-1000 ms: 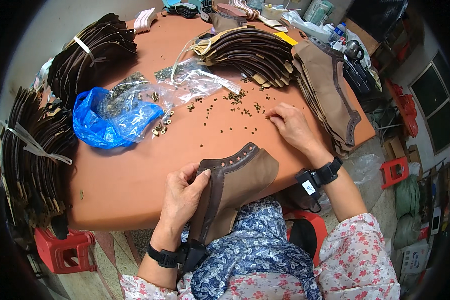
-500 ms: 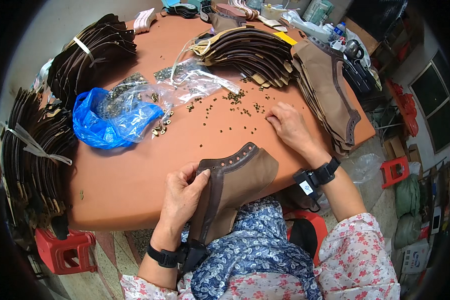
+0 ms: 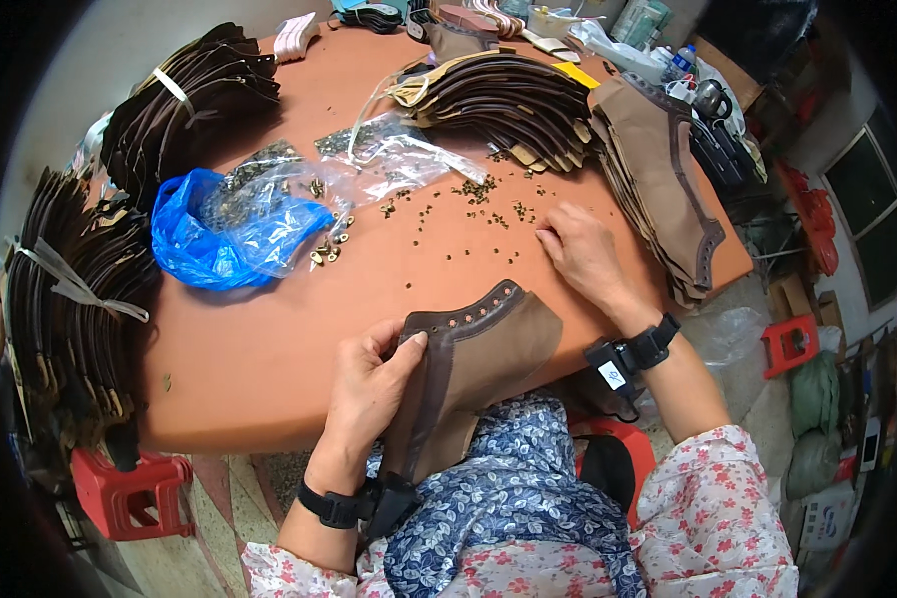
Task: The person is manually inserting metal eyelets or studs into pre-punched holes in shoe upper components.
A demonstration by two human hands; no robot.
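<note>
My left hand (image 3: 369,387) pinches the edge of a brown shoe upper (image 3: 503,349) between thumb and fingers. The upper has a darker, stitched band with a curved row of holes, several with small metal pieces in them. Part of it hangs over the table edge against my apron. My right hand (image 3: 583,254) rests low over the table, its thumb and index finger pressed together; whatever is between them is too small to make out. Just left of it lie scattered small dark metal eyelets (image 3: 483,192), with a few strays nearer the upper.
Bundled dark leather pieces (image 3: 194,100) and another tied stack (image 3: 70,299) line the left. A blue plastic bag (image 3: 184,244) holds metal fittings beside a clear bag (image 3: 399,159). Behind are stacked pieces (image 3: 508,100); brown uppers (image 3: 653,169) lie right. A red stool (image 3: 135,493) stands below.
The whole view has shifted slightly to the right. Both hands and the shoe upper keep nearly the same places on the table.
</note>
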